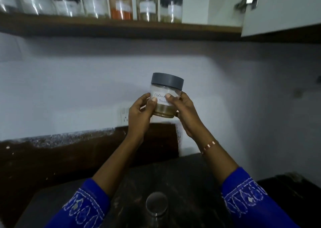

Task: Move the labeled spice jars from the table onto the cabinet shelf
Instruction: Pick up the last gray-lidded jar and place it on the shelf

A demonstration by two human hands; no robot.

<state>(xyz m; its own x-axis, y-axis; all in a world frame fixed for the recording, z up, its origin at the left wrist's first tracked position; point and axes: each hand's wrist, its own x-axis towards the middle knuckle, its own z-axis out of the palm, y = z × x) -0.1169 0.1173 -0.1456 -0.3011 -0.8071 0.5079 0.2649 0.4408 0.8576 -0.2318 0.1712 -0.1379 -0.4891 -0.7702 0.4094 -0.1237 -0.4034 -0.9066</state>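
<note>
I hold a clear jar (165, 95) with a grey lid and a handwritten white label, brownish powder at its bottom, in mid-air in front of the wall. My left hand (140, 113) grips its left side and my right hand (184, 111) its right side, thumbs on the label. It is upright, well below the cabinet shelf (121, 27). On the shelf stands a row of several labeled jars, among them an orange-powder jar (120, 3) and a grey-lidded jar (171, 7) at the right end. Another jar (156, 206) with a clear lid stands on the dark table (191, 184) below.
The open white cabinet door (281, 10) with a metal handle hangs at the upper right. Shelf space to the right of the grey-lidded jar is bare. A wall socket (124, 115) sits behind my left hand. A dark ledge runs along the wall at left.
</note>
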